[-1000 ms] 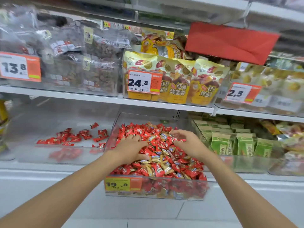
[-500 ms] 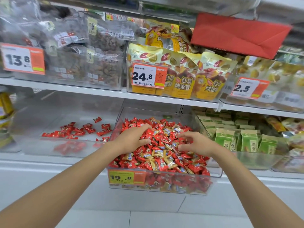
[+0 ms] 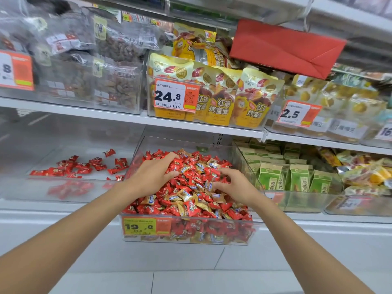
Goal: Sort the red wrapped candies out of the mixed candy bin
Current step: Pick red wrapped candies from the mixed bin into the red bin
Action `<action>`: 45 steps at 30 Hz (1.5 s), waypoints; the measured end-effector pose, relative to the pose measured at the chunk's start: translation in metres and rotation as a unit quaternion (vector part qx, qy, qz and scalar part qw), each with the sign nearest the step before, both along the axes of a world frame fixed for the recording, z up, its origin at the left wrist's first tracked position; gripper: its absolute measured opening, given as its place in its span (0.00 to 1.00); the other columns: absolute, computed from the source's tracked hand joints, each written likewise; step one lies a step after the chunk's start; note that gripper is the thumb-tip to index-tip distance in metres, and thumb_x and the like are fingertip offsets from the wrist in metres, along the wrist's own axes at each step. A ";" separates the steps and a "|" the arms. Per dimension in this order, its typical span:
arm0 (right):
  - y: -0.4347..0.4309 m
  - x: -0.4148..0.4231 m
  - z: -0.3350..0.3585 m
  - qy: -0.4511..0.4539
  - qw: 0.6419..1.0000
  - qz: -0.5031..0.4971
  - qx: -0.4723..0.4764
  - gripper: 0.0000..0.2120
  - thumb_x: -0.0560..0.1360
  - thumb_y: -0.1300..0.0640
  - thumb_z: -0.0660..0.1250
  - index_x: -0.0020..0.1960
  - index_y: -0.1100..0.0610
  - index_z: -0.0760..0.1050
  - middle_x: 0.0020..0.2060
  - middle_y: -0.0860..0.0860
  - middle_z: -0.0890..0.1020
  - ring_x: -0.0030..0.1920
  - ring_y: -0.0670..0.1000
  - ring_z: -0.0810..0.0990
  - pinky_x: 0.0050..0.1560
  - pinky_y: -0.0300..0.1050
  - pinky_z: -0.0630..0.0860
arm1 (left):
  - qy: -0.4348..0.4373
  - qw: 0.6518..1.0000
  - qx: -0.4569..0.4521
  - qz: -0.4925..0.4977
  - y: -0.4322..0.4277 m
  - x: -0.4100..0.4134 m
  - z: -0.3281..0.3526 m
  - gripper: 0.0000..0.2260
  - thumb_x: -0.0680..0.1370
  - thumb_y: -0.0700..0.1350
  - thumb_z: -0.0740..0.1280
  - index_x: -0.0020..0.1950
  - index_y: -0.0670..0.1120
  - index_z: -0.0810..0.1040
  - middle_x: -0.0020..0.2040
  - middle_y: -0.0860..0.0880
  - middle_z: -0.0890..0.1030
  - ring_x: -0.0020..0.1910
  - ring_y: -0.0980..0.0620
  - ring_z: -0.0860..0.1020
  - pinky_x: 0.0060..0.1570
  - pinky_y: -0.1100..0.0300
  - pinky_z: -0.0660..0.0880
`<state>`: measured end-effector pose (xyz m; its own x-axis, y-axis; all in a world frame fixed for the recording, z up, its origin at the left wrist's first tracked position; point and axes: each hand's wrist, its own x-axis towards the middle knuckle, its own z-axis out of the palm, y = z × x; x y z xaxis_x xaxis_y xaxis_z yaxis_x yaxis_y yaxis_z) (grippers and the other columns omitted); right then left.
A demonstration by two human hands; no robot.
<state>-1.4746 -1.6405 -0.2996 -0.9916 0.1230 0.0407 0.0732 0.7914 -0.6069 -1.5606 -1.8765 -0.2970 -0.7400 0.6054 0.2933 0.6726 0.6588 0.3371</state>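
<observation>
A clear mixed candy bin [image 3: 135, 158] sits on the lower shelf, heaped with red wrapped candies [image 3: 191, 209] and gold wrapped candies [image 3: 184, 196]. My left hand [image 3: 151, 176] lies on the far left part of the heap, fingers and thumb curled round a few red candies. My right hand [image 3: 235, 184] is over the heap's middle right with bent fingers, tips dug among the candies; whether it holds one is hidden. Several sorted red candies [image 3: 84, 166] lie scattered in the clear left bin [image 3: 63, 200].
An orange price tag [image 3: 146, 227] is on the mixed bin's front wall. Green boxes [image 3: 297, 179] fill the clear bin to the right. Yellow snack bags [image 3: 218, 96] and bagged nuts [image 3: 118, 81] stand on the shelf above. A red envelope [image 3: 284, 47] hangs at the upper right.
My left hand has slid toward the back left of the heap and curled over candies. My right hand has come in from the far right toward the middle. The view tilted slightly.
</observation>
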 end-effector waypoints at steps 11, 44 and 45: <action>0.009 -0.006 0.012 -0.012 0.993 -0.013 -0.117 0.15 0.78 0.55 0.66 0.64 0.53 0.72 0.53 0.48 0.76 0.52 0.49 0.76 0.40 0.32 0.73 | -0.130 0.989 0.062 -0.036 -0.003 0.000 -0.001 0.15 0.81 0.45 0.61 0.67 0.50 0.64 0.27 0.53 0.66 0.24 0.61 0.68 0.27 0.66 0.63; 0.013 -0.028 0.014 0.039 0.991 -0.021 -0.122 0.08 0.81 0.54 0.61 0.52 0.55 0.77 0.33 0.53 0.69 0.25 0.49 0.65 0.22 0.38 0.67 | -0.146 0.982 0.116 -0.027 0.017 -0.022 -0.015 0.07 0.71 0.58 0.71 0.45 0.58 0.79 0.50 0.54 0.76 0.53 0.55 0.74 0.57 0.54 0.71; 0.013 -0.027 0.015 0.045 0.991 -0.022 -0.124 0.09 0.81 0.54 0.60 0.53 0.54 0.78 0.33 0.53 0.69 0.25 0.49 0.65 0.21 0.36 0.67 | -0.148 0.984 0.095 -0.025 0.023 -0.023 -0.015 0.09 0.71 0.58 0.71 0.50 0.59 0.80 0.51 0.53 0.75 0.52 0.54 0.74 0.55 0.56 0.71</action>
<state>-1.5020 -1.6272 -0.2847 -0.9789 0.1827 0.0915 0.0410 0.6140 -0.7882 -1.5831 -1.8539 -0.3121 -0.7811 0.5977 0.1806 0.5556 0.5335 0.6377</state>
